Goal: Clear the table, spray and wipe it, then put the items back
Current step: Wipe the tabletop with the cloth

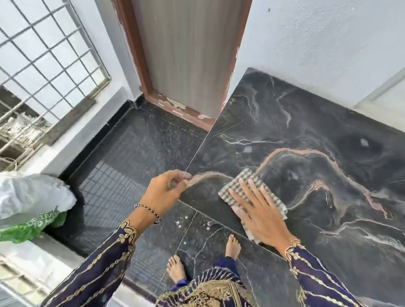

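The bare slab (314,140) at right is wiped with a cloth (249,186) pinned under the flat, spread-fingered right hand (259,212), while the left hand (164,191), fingers loosely curled on nothing, is rested at its edge, seemingly for balance.

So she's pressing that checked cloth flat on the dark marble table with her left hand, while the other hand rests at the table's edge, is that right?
Not quite: it is the right hand that presses the checked cloth flat on the dark marble table. The left hand is the one at the table's edge. The head view shows this.

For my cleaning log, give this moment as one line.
phase: wiping | right hand: flat on checked cloth | left hand: at table edge, empty | tabletop: no items
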Motion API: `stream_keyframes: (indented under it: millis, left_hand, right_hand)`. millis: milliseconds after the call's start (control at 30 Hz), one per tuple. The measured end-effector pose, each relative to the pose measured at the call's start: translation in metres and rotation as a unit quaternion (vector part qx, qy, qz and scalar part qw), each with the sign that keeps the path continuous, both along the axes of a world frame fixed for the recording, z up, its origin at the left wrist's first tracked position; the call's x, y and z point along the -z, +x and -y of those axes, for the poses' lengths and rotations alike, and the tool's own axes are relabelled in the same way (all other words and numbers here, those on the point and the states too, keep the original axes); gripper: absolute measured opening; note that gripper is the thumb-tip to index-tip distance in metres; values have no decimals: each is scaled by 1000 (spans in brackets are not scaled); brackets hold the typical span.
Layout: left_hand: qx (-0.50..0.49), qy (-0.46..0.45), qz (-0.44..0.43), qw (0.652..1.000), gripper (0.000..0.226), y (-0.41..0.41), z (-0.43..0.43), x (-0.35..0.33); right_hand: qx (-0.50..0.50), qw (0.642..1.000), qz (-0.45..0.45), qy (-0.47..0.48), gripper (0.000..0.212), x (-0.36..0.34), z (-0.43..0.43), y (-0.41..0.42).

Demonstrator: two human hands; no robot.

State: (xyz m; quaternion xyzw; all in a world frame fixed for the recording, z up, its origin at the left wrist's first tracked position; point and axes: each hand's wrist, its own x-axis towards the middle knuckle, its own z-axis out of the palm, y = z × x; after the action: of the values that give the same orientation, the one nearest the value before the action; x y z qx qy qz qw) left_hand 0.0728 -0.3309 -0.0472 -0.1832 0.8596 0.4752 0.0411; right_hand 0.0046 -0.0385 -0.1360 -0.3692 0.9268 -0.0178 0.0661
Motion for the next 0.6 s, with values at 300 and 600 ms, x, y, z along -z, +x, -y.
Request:
stream_keyframes:
  millis: [300, 600]
  left_hand:
    - [40, -35, 33, 998, 18, 5, -3, 11]
    - [90, -147, 31, 985, 17, -50, -22, 27]
  right_hand:
    - [-164, 984, 69, -14, 53, 0, 101, -4]
    - [-180, 983, -3, -38, 51, 15, 92, -133]
